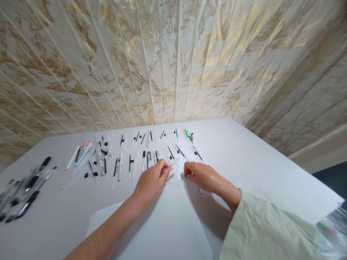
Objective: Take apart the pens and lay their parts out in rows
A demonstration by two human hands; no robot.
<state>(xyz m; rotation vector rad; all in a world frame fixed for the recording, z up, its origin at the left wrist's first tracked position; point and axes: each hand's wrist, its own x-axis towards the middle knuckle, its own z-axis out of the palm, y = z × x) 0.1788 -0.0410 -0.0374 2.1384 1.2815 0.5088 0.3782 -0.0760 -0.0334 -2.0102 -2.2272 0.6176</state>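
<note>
My left hand (153, 177) is closed in a pinch on a thin clear pen tube (173, 163), which sticks out to the upper right of the fingertips. Opposite it, my right hand (203, 176) pinches a small black pen cap (185, 176); most of the cap is hidden by the fingers. A slim clear-and-white pen part (201, 192) shows from under the right hand. Between the hands lies some crinkled clear plastic (179, 168). Just beyond them are black refills (179, 150) and a small black cap (171, 157).
Taken-apart pens lie in rows along the white table (271, 173). A green highlighter (187, 133) is at the back. Several black pens (32, 184) are heaped at left. A white translucent sheet (157, 224) lies near me, and a clear plastic bag (334, 231) at lower right.
</note>
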